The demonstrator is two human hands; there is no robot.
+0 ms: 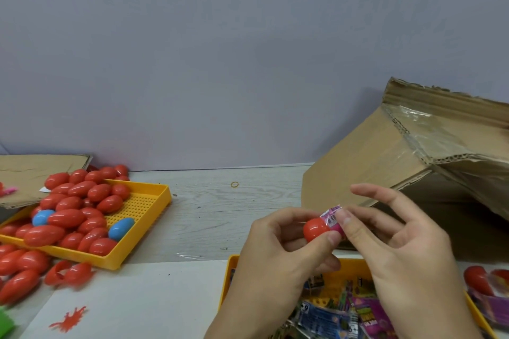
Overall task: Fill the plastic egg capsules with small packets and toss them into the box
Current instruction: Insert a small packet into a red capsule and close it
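Both hands work one capsule: left hand grips the half-egg, right hand pinches the packet, which may catch the rim and spring out.

Red egg half pinched in my left hand, pink packet partly inserted, pressed by my right hand. Cardboard box tilted behind, just beside.

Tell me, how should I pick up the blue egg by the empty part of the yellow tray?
Probably pinch the blue egg across its narrow middle, fingers coming from above. It lies tilted on its side in the yellow tray, red eggs crowd its left, and the right is bare mesh.
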